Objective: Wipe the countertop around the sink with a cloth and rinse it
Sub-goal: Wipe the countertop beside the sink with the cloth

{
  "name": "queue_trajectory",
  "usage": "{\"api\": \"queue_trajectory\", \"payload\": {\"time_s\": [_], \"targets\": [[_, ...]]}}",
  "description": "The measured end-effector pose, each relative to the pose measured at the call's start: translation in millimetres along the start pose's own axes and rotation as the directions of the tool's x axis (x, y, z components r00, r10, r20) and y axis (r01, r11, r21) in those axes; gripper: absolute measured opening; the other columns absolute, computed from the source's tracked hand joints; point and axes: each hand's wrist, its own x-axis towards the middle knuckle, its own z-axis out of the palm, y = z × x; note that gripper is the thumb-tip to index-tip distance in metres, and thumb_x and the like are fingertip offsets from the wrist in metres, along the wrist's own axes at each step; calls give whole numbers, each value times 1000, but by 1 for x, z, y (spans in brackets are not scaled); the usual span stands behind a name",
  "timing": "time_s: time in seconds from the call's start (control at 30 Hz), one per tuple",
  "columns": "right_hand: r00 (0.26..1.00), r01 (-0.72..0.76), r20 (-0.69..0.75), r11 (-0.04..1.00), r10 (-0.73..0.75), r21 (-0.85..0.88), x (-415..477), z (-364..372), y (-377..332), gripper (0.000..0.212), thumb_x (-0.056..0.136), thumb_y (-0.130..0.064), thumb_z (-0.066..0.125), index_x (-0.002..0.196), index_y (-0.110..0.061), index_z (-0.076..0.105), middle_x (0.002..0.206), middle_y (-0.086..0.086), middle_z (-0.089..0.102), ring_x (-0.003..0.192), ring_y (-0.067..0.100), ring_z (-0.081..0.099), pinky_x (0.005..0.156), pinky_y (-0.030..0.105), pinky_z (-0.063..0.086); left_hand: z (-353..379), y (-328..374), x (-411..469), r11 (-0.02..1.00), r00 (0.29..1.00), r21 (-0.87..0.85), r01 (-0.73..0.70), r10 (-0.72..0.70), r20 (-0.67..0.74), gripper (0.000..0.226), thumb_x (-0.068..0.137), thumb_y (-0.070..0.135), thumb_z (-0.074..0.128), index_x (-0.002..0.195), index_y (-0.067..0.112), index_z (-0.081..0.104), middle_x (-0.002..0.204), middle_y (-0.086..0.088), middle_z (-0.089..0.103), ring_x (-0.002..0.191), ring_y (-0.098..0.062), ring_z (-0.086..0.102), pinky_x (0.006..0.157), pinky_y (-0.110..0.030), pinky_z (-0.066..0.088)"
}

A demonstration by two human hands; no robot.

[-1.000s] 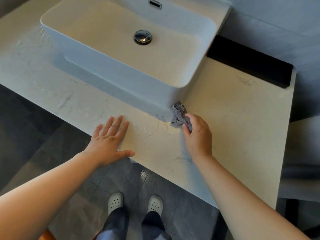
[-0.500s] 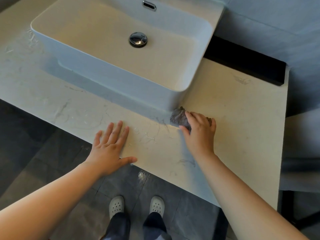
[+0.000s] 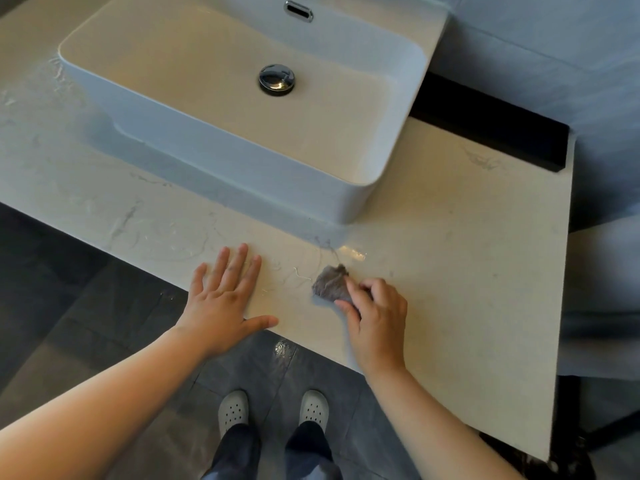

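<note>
A small grey cloth (image 3: 329, 283) lies bunched on the pale marble countertop (image 3: 460, 258), in front of the sink's near right corner. My right hand (image 3: 375, 317) presses on it, fingers curled over its right part. My left hand (image 3: 223, 299) rests flat on the countertop near its front edge, fingers spread, holding nothing. The white rectangular basin (image 3: 145, 109) stands on the counter behind both hands, with a chrome drain plug (image 3: 276, 79) in its bowl. A wet streak (image 3: 351, 252) glistens between the cloth and the basin.
A black recess (image 3: 491, 133) runs along the back right of the counter against the grey wall. The counter's front edge overhangs dark floor tiles (image 3: 104, 327), where my two white clogs (image 3: 233, 408) stand. A chrome overflow slot (image 3: 298, 10) sits in the basin's back wall.
My right hand has dragged the cloth away from the basin's corner toward the counter's front edge, leaving a wet streak. My left hand has stayed flat in place.
</note>
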Motion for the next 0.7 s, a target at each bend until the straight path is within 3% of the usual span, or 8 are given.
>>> {"api": "queue_trajectory", "payload": {"time_s": [0.2,0.3,0.4,0.53,0.7], "targets": [[995,-33,90,999,30,30,-44,-8,-20,38,86,-41,51,111,-19,69,89,-4,54,81,15,50,73,28,37,-2,1,0,1000,1000,13,-1,1,16,108,55,89,-6,135,25,-38,146,2,-43,137,-25,-35,116,-49,-9],[984,-112,153,982,89,153,-51,-20,-29,34,86,-41,55,106,-19,71,85,-10,52,76,10,48,68,27,41,-2,1,1,1000,1000,27,-1,1,16,108,55,89,-7,137,26,-37,147,2,-42,138,-25,-34,116,-50,-8],[970,-229,149,933,194,278,-35,-37,-28,26,86,-34,65,108,-20,69,88,-10,52,80,13,53,70,34,49,-1,0,1,999,1000,37,-4,3,18,109,55,88,-7,140,26,-33,148,0,-40,138,-25,-34,116,-50,-7],[949,-289,-70,938,307,191,30,-42,-2,31,86,-28,67,111,-12,69,90,0,53,84,24,56,73,36,48,0,0,2,999,1000,34,-8,7,6,110,55,88,-8,142,25,-32,148,0,-40,138,-25,-34,116,-50,-7],[913,-403,-74,915,401,-11,75,-9,27,33,90,-30,61,119,-15,65,102,12,57,96,34,53,80,40,39,4,-1,3,1000,1000,24,-8,9,-27,108,55,88,-6,140,26,-32,148,2,-40,139,-25,-32,116,-50,-6]]}}
